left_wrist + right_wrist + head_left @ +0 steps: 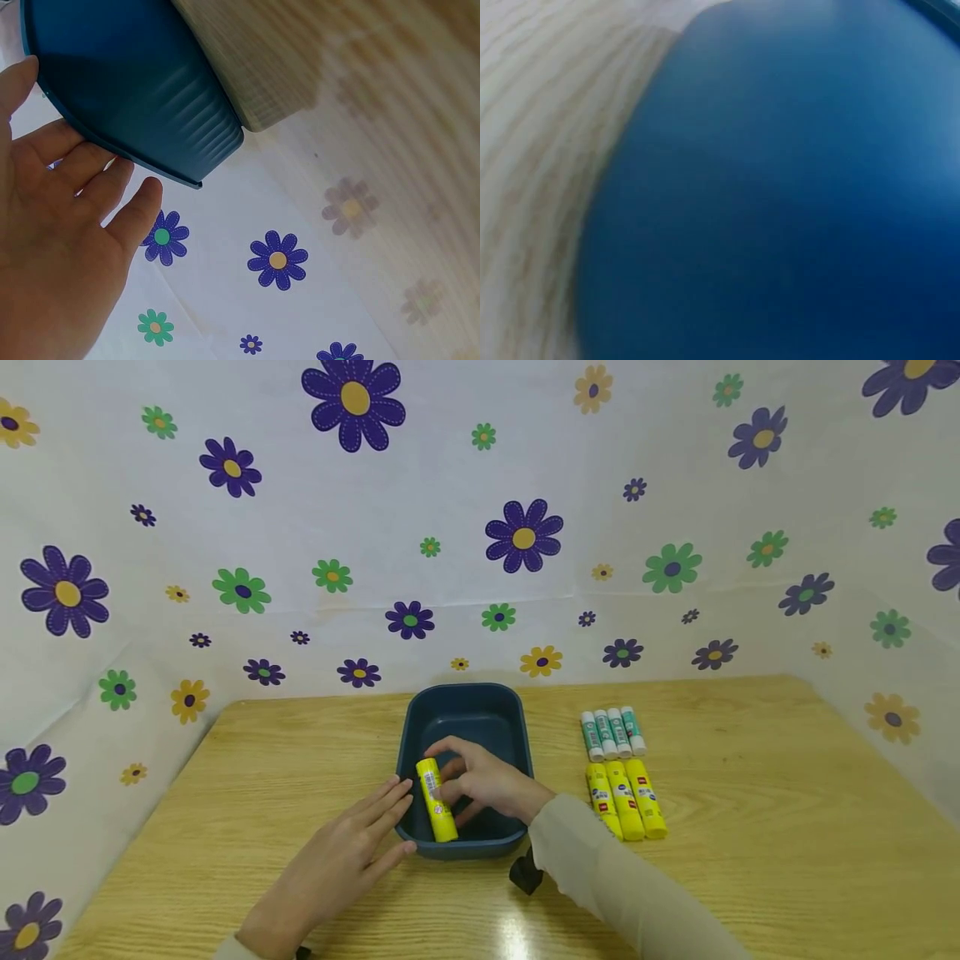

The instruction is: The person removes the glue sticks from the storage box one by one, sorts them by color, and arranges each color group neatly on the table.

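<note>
A dark blue rectangular bin (468,850) stands at the middle of the table. Inside it, a yellow glue stick (437,806) lies lengthwise along the left wall. My right hand (487,781) reaches into the bin and holds this glue stick, thumb against its side and index finger by its far end. With fingers extended, my left hand (341,852) touches the bin's left rim. The left wrist view shows that hand (67,225) with fingertips along the bin's rim (90,139). Only the bin's outer wall (765,187) and some tabletop fill the right wrist view; the right hand is hidden there.
Right of the bin, three yellow glue sticks (628,802) lie side by side. Behind them is a row of several smaller white-and-teal glue sticks (613,733). A flowered white cloth (450,468) hangs behind the wooden table (750,827).
</note>
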Tool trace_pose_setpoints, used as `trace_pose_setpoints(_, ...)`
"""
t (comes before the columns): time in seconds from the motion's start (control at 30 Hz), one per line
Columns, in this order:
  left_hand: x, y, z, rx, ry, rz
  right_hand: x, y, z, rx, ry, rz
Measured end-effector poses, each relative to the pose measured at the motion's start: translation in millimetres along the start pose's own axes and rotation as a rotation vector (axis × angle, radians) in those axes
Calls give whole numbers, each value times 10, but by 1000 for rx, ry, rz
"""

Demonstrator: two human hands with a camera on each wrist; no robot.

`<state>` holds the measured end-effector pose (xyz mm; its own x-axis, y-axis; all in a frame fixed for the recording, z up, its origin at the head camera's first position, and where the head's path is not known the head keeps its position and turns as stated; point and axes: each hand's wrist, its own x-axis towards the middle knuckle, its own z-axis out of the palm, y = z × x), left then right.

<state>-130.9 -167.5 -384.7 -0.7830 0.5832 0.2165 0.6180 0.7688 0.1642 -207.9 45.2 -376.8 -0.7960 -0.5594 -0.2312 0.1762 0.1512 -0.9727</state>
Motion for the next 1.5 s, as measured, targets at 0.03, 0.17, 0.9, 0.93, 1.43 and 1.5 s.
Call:
trace_pose_setpoints(0.03, 4, 3, 3, -2, -5, -2, -2, 0, -16, 3, 19, -5)
trace_pose_setpoints(0.17, 21, 14, 11, -5, -25, -13, -21, -27, -87, -15, 82, -23)
trace_pose_setpoints(0.9, -12, 0, 16, 30, -9, -22, -235, -257, -402, -107, 201, -90)
trace_pose_setpoints(0.93, -11, 0, 16, 26, -7, -20, -246, -265, -421, -106, 204, -87)
trace_pose_setpoints(1.43, -18, -14, 43, 3, 23, 2, -431, -328, -690, -95, 224, -94)
trace_pose_setpoints(1.5, -18, -15, 43, 0, 27, 4, -460, -325, -724, -98, 231, -89)
